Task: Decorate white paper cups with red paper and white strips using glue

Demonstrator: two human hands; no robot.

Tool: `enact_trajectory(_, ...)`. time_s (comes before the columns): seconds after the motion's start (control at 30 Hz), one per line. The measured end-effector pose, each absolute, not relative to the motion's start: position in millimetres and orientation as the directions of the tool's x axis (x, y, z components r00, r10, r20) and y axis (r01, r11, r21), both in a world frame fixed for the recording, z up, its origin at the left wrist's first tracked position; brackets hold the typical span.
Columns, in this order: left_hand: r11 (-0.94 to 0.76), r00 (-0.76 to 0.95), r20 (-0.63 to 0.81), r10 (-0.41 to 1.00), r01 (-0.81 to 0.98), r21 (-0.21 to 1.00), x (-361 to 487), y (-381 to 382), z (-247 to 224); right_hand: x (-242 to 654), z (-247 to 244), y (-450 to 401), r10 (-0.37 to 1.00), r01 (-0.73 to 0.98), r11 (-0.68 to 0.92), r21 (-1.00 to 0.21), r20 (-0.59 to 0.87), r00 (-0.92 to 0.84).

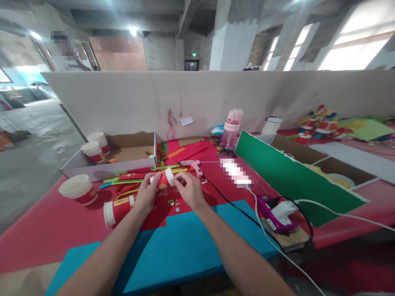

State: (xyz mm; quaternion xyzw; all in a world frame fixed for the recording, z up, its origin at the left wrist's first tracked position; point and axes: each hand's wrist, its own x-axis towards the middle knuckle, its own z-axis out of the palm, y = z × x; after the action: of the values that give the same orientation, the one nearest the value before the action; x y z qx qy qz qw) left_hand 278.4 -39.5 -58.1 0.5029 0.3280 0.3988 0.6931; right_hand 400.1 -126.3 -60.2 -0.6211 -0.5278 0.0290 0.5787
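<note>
Red-white cup [164, 182] sideways between left grip [148, 188] and right grip [189, 190].

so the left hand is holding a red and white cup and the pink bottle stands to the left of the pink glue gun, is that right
Not quite: the pink bottle stands to the right of the pink glue gun, and farther back, as the head view shows. The left hand is holding a red and white cup.

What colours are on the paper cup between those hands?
The paper cup is red and white with a yellowish emblem, seen best in the head view.
</note>
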Motion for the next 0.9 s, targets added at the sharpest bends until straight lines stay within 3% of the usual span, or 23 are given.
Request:
enact_trajectory(0.13, 0.126, 0.502, -0.007, 0.865, -0.204, 0.971, 276.6, -39.8, -59.4, 401.8, -60.1, -126.0, 0.690, 0.631, 0.231, -0.741, 0.582, 0.431)
enact_trajectory(0.37, 0.165, 0.510, -0.060, 0.858, -0.164, 0.973, 274.8, -38.7, -59.1, 406.1, -59.6, -125.2, 0.813, 0.388, 0.236, -0.891, 0.400, 0.423)
enact_trajectory(0.6, 0.213, 0.523, -0.105, 0.846, -0.151, 0.965, 275.3, -39.4, -57.7, 406.6, -57.6, -126.3, 0.752, 0.556, 0.261, -0.789, 0.528, 0.395)
enact_trajectory(0.77, 0.173, 0.496, -0.078, 0.865, -0.149, 0.974, 274.9, -39.8, -55.7, 410.0, -59.1, -124.0, 0.842, 0.358, 0.234, -0.904, 0.372, 0.390)
enact_trajectory(0.9, 0.138, 0.471, -0.057, 0.880, -0.138, 0.981, 273.8, -41.9, -52.6, 410.9, -59.7, -123.9, 0.849, 0.361, 0.208, -0.909, 0.351, 0.395)
